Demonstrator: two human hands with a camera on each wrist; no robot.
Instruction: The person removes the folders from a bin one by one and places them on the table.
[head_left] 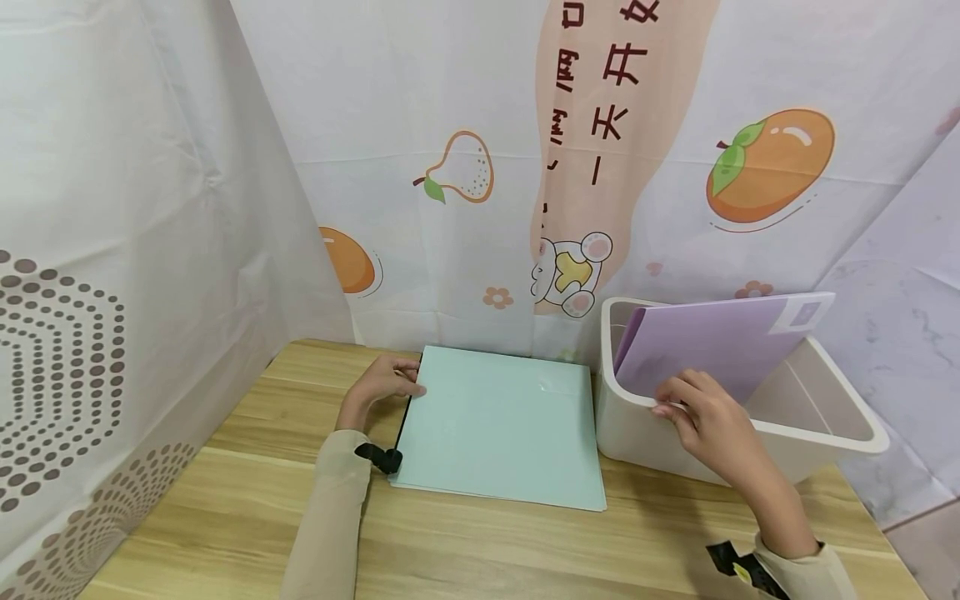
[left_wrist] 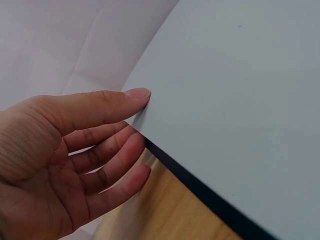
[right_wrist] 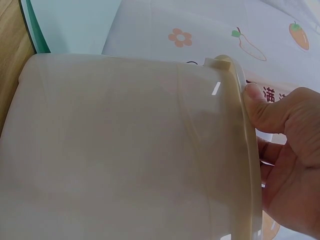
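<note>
Right grip (head_left: 705, 421) pinches bin rim (head_left: 813, 435) | left grip (head_left: 384, 381) pinches mint folder edge (head_left: 409, 430) | tabletop (head_left: 480, 546) nearside

here's the wooden table (head_left: 187, 517), grain running across at six o'clock! up at twelve, a white cloth (head_left: 405, 75) hangs, pear (head_left: 467, 169) printed on it; dark lettering (head_left: 625, 65) at one, an orange fruit (head_left: 783, 167) at two. round to nine, a dotted curtain (head_left: 150, 267); at three, a marbled sheet (head_left: 900, 358), creased, under soft, even light.
</note>
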